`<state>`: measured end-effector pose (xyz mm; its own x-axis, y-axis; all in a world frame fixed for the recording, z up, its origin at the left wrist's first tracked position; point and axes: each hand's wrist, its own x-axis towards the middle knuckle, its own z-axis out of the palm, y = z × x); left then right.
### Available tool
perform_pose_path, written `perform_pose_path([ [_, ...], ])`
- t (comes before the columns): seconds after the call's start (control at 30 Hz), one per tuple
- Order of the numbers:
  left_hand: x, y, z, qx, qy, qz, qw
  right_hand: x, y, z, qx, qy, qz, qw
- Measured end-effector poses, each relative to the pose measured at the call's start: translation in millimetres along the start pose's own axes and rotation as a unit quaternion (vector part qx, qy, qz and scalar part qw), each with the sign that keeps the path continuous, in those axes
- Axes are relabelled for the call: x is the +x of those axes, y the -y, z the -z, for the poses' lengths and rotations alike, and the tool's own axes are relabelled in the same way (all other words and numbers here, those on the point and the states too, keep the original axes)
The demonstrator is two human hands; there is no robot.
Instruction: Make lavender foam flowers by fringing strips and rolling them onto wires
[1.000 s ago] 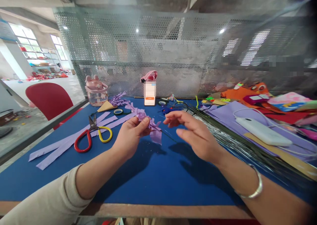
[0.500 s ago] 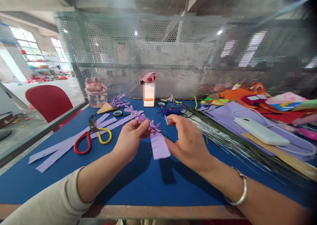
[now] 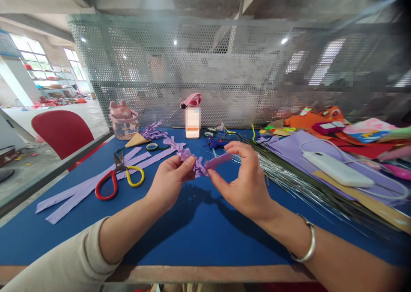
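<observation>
A fringed purple paper strip (image 3: 199, 168) is wound around something thin in the middle of the view. My left hand (image 3: 171, 176) pinches its wound part between thumb and fingers. The strip's loose end (image 3: 218, 160) points right, toward my right hand (image 3: 247, 180). That hand's thumb touches the strip from below, and its fingers are curved and apart from the thumb. Scissors (image 3: 120, 168) with one red and one yellow handle lie spread on flat purple strips (image 3: 75, 193), left of my left hand.
On the blue table (image 3: 154, 245), a phone (image 3: 192, 123) stands upright at the back, near green tape (image 3: 152, 147) and a pink-lidded container (image 3: 123, 123). At right lie wire stems (image 3: 289, 176), purple sheets (image 3: 282, 150) and a white power bank (image 3: 337, 168).
The strip's loose end, which hung down toward the table, has swung up to the right. My right hand's thumb has moved left and up to the strip.
</observation>
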<state>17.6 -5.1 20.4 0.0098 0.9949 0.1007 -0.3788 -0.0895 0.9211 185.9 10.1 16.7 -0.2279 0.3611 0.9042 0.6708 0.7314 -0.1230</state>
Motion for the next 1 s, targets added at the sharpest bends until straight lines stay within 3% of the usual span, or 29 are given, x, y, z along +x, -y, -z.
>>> perform_pose_path([
  [0.33, -1, -2, -1.0, 0.003, 0.008, 0.002, 1.000, 0, 0, 1, 0.166, -0.011, -0.101, 0.981],
  [0.5, 0, -1, -0.1, -0.003, 0.017, -0.006, 1.000, 8, 0, 6, 0.255, 0.119, -0.225, 0.933],
  [0.63, 2, 2, 3.3, 0.007, -0.012, -0.001, 1.000, 8, -1, 6, 0.265, 0.052, -0.241, 0.932],
  [0.7, 2, 2, 4.0, 0.006, -0.015, -0.002, 1.000, 7, -3, 4, 0.263, 0.050, -0.252, 0.930],
  [0.9, 0, 2, 1.7, -0.004, 0.008, -0.008, 1.000, 9, -7, -2, 0.261, 0.175, -0.272, 0.910],
  [1.0, 0, 1, 1.6, 0.002, 0.013, -0.007, 1.000, 10, -6, -3, 0.291, 0.248, -0.274, 0.883],
])
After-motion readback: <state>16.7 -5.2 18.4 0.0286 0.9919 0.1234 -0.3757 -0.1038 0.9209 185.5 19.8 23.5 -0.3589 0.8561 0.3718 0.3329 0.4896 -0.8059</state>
